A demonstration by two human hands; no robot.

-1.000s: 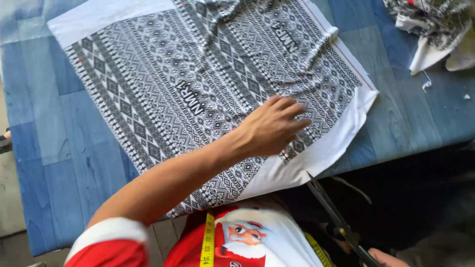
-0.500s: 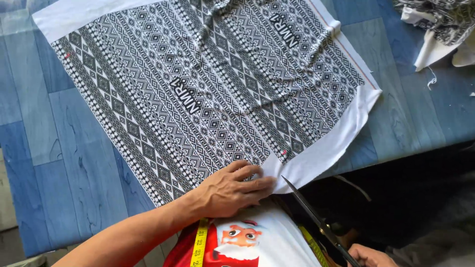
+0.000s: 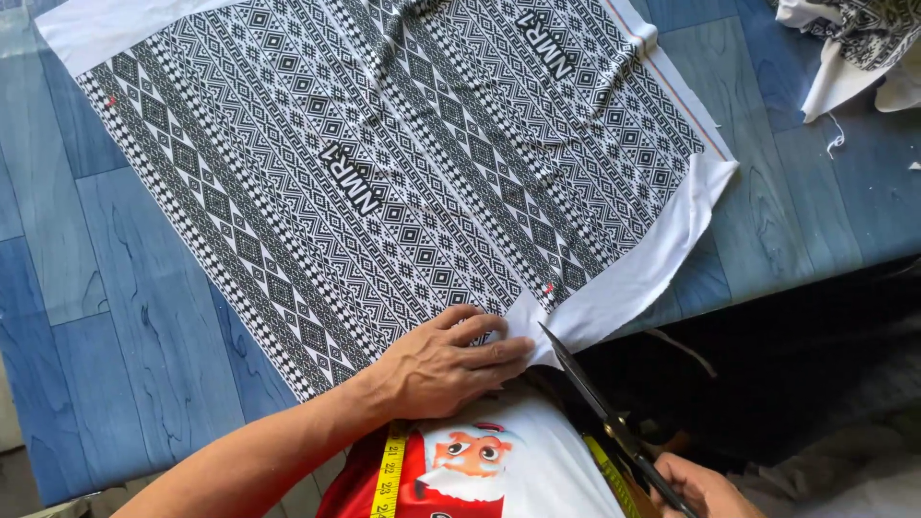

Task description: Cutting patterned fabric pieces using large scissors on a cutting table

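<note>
- Nearest the camera: right hand at the lower frame edge, fingers wrapped shut around the handles of dark scissors; the grip itself is partly cut off by the frame.
- Scissors' long axis runs diagonally, handles low right, blade tip up-left, just at the near white edge of the fabric. Cannot tell how far the blades are parted.
- Left hand lies flat, palm down, fingers spread and extended rightward, pressing the fabric's near corner; it grips nothing. Fingertips sit just beside the blade tip, to its left.
- Yellow tape measure hangs down the person's chest, below the left wrist.
- Farther out: patterned black-and-white fabric spreads flat across the blue tabletop, its long axis slanting away up-left.
- Far right corner: a heap of offcuts, well apart.
</note>
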